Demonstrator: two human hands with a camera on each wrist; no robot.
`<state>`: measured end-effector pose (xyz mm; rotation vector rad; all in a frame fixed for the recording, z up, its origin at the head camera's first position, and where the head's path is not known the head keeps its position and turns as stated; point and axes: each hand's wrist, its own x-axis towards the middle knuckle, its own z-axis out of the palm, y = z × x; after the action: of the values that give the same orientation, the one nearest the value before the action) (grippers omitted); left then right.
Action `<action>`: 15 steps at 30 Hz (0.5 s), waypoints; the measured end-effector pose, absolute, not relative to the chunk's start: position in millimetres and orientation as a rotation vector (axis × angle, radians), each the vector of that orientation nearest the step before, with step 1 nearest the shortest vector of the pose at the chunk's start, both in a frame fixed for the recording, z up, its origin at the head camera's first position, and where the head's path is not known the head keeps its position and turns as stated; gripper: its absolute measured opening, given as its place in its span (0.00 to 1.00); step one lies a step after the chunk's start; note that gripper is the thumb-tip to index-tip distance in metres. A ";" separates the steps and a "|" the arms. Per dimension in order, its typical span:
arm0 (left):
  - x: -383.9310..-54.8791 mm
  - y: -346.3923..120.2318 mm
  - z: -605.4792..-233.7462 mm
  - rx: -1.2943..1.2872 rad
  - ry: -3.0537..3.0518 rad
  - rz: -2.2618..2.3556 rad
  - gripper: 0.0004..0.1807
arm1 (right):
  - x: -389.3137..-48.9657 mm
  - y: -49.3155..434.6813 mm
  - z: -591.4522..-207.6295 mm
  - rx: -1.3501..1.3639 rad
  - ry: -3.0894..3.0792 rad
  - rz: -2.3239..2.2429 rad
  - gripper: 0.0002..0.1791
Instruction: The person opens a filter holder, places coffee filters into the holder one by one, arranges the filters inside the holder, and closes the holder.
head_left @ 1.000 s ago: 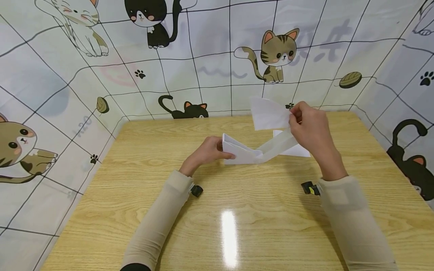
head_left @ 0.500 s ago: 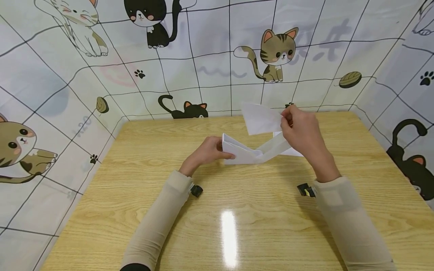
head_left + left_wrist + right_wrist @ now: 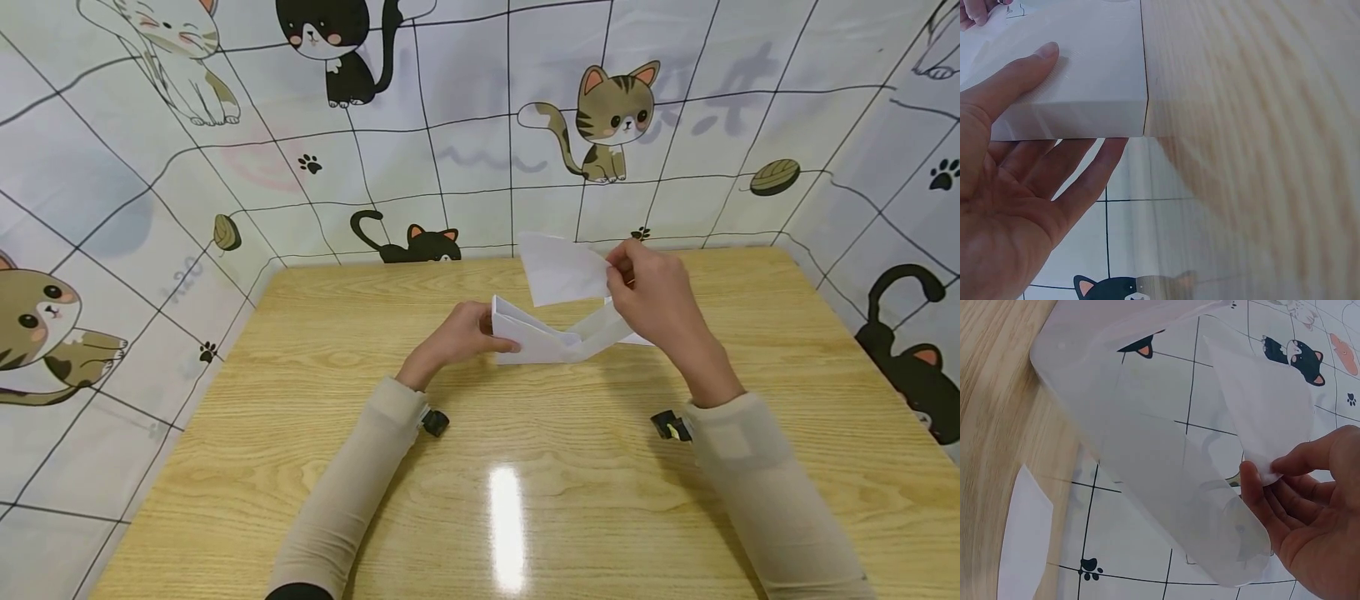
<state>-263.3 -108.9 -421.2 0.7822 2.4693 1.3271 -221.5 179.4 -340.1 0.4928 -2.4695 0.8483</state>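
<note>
My left hand grips the left end of a white box-like case that stands on the table. Its thumb lies along one face in the left wrist view, the fingers on the opposite side. From the right end of the case a translucent flap slants up and out. My right hand pinches a corner of a white sheet of paper, held above the case and flap. In the right wrist view the flap's rounded end lies close by the right hand; whether they touch I cannot tell.
Another white paper lies on the wooden table, partly hidden behind the flap and right hand in the head view. Cat-printed sheeting rises behind the table and at both sides.
The right hand has moved left and slightly down with the pinched paper, bringing it nearer the case. The left hand and the case have stayed in place.
</note>
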 end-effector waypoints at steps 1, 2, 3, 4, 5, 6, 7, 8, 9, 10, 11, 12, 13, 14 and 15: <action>-263.3 -108.9 -421.0 0.782 2.469 1.327 0.21 | -221.3 178.7 -340.0 0.500 -2.469 0.856 0.07; -263.1 -108.9 -420.5 0.784 2.470 1.326 0.21 | -221.0 178.0 -340.1 0.505 -2.468 0.859 0.07; -262.9 -108.8 -420.2 0.783 2.470 1.327 0.20 | -221.1 177.2 -340.1 0.510 -2.467 0.856 0.07; -262.8 -108.8 -420.0 0.785 2.470 1.328 0.20 | -221.1 176.4 -340.2 0.513 -2.467 0.855 0.07; -262.7 -108.8 -420.0 0.785 2.469 1.330 0.20 | -221.1 175.8 -340.3 0.515 -2.468 0.856 0.07; -262.8 -108.8 -420.2 0.784 2.469 1.332 0.20 | -221.0 175.3 -340.4 0.516 -2.469 0.857 0.07; -262.8 -108.7 -420.3 0.786 2.469 1.334 0.20 | -220.7 174.9 -340.6 0.515 -2.472 0.860 0.07; -262.9 -108.7 -420.5 0.786 2.469 1.335 0.20 | -220.3 174.4 -340.8 0.514 -2.476 0.863 0.07; -263.0 -108.7 -420.8 0.786 2.470 1.335 0.20 | -220.0 174.0 -341.0 0.515 -2.479 0.868 0.07; -263.1 -108.6 -421.1 0.789 2.472 1.334 0.20 | -219.7 173.7 -341.3 0.519 -2.482 0.872 0.07; -263.2 -108.6 -421.3 0.789 2.473 1.333 0.20 | -219.4 173.2 -341.6 0.524 -2.484 0.873 0.07; -263.3 -108.5 -421.4 0.792 2.476 1.331 0.20 | -219.1 172.7 -341.8 0.530 -2.486 0.874 0.07; -263.3 -108.6 -421.3 0.793 2.479 1.329 0.20 | -218.7 172.1 -341.9 0.538 -2.486 0.873 0.07; -263.2 -108.7 -421.3 0.792 2.481 1.327 0.20 | -218.7 171.4 -342.2 0.546 -2.487 0.871 0.07; -263.0 -108.8 -421.2 0.792 2.483 1.324 0.20 | -218.7 170.7 -342.6 0.553 -2.487 0.867 0.07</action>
<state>-263.0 -108.8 -421.2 0.7915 2.4829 1.3245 -218.7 170.7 -342.6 0.5525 -2.4869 0.8665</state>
